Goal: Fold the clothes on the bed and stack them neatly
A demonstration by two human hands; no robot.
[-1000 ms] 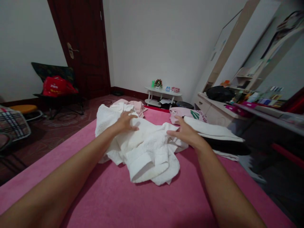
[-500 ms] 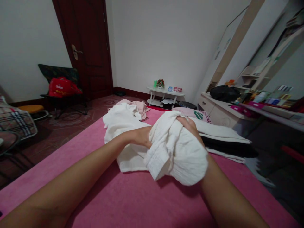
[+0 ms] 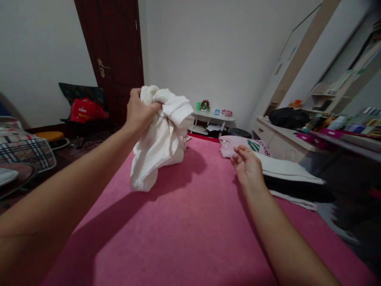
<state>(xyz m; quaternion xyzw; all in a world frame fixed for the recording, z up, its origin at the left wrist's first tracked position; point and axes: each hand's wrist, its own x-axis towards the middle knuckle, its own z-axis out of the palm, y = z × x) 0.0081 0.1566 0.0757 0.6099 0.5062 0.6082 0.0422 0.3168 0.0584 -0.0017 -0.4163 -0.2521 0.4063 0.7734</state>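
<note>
My left hand (image 3: 141, 109) grips a bunched white garment (image 3: 160, 139) and holds it up over the pink bed cover (image 3: 190, 222). The cloth hangs down in loose folds; its exact kind does not show. My right hand (image 3: 247, 165) is empty, palm partly up, with its fingers loosely bent and apart. Just beyond and beside it lie a folded pink shirt (image 3: 235, 141) with green and purple print and a stack of folded white clothes (image 3: 288, 169), with a black folded piece (image 3: 297, 188) in the stack. The raised garment mostly hides the clothes behind it.
A low white table (image 3: 211, 116) with small items stands against the far wall. At the right is a cabinet (image 3: 276, 133) with a black bag (image 3: 288, 118) on top. A red bag (image 3: 87, 110) rests on a folding chair at the left, near an orange stool (image 3: 50, 136).
My left hand has lifted the white garment up and to the left. My right hand has come out of the cloth and let go of it, and now hovers near the folded stack.
</note>
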